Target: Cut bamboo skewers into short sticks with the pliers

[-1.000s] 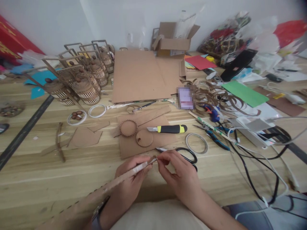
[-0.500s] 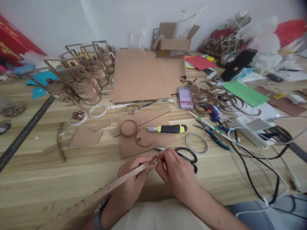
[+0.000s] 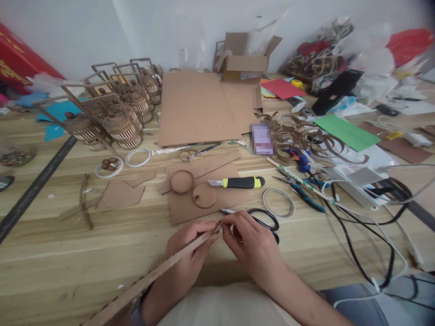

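A long, narrow cardboard strip [image 3: 170,262] runs from the bottom left up to my fingertips. My left hand [image 3: 190,246] is closed around it close to its far end. At that tip my right hand [image 3: 249,237] is pinched, thumb against fingers; whether it grips the strip's end or a small bit there is hidden. Just beyond my right hand lie black-handled scissors [image 3: 265,219], partly covered by it. Ahead, a cardboard sheet [image 3: 183,213] carries a cardboard disc [image 3: 204,196], a dark beaded-looking ring [image 3: 182,182] and a yellow-and-black utility knife [image 3: 243,182].
Rolls of tape [image 3: 278,203] and pliers [image 3: 307,194] lie to the right, near tangled cables [image 3: 360,244] and a blue glue gun [image 3: 301,160]. Several small striped baskets [image 3: 122,129] stand back left. A large cardboard sheet [image 3: 200,108] and an open box [image 3: 246,63] are behind.
The near end of the cardboard strip has swung slightly to the right and down. Both hands stay almost in place, with small finger movements at the tip.
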`<action>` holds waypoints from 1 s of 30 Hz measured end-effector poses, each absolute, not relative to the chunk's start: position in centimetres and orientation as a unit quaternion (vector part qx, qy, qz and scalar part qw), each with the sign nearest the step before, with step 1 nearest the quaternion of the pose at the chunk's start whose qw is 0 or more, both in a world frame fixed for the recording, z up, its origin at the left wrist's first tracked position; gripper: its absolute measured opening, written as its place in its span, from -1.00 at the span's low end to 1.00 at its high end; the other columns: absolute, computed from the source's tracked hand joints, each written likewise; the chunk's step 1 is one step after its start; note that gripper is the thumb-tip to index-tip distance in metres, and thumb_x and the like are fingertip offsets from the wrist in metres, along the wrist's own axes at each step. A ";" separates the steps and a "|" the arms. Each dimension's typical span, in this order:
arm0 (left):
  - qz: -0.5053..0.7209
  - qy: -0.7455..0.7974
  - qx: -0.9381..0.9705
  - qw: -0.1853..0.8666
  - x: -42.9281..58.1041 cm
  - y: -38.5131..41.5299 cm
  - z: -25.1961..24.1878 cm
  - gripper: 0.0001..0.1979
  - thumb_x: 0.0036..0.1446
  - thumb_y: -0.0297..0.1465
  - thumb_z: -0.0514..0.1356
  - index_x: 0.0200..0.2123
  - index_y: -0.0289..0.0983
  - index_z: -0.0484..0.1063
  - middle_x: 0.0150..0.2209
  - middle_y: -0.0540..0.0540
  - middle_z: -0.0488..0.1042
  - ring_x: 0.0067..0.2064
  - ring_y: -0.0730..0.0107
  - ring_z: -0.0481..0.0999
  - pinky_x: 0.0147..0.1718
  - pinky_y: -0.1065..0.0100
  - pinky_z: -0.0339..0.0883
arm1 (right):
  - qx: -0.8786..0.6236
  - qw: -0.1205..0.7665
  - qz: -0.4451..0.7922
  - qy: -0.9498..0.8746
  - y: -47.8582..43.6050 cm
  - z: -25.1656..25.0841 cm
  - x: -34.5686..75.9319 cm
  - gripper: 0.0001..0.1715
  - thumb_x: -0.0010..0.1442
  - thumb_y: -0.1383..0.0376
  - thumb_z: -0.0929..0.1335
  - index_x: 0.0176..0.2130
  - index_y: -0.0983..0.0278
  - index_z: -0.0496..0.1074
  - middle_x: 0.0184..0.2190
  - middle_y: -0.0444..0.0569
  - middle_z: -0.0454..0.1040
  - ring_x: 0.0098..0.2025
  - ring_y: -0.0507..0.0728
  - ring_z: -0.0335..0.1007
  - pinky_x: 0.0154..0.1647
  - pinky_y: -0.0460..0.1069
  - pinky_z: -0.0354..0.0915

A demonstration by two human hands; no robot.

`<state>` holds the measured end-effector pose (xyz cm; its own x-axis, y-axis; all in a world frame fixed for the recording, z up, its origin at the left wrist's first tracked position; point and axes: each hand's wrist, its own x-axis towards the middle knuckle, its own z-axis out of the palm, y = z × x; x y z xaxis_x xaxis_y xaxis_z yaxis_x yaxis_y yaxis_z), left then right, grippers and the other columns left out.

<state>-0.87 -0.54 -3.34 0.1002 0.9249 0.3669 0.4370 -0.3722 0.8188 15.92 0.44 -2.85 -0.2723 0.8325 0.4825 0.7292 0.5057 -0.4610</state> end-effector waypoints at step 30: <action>0.431 0.518 0.651 0.349 -1.0 -0.8 -3.5 -0.89 0.22 -0.39 0.20 -0.23 -0.22 0.54 -0.26 -0.07 0.67 -0.24 0.35 0.66 -0.27 0.47 0.51 | -0.499 0.395 0.160 -0.755 0.2 -2.9 15.9 -0.85 0.26 0.44 0.26 -0.29 0.19 0.22 -0.45 -0.15 0.40 -0.47 0.02 0.38 -0.46 -0.11 0.32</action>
<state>-0.95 -0.81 -3.52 0.0906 0.9757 0.1993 0.3739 -0.2189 0.9013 15.88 0.18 -2.89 -0.1903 0.8793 0.4365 0.6271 0.4510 -0.6351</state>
